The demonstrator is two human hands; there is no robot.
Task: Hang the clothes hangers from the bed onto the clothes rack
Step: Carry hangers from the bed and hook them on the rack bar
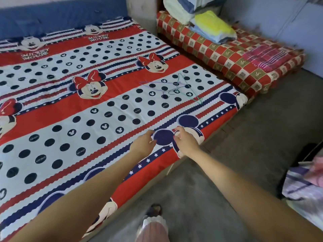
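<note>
Both bare forearms reach in from six o'clock over the near edge of the bed (pixel 70 119), which wears a red, white and navy cartoon-mouse sheet. Left hand (pixel 142 143) hovers just above the sheet with fingers loosely curled, not gripping anything. Right hand (pixel 186 140), just beside it toward three o'clock, is likewise half-curled and empty; the two hands stay apart. Up toward one o'clock from the hands, well apart from them, thin wire clothes hangers (pixel 176 88) lie tangled flat on the sheet near the bed's far right corner, purple and green ones overlapping. Beyond them at two o'clock sits a red checked folded mattress (pixel 244 62) with folded bedding (pixel 209 27) on top.
</note>
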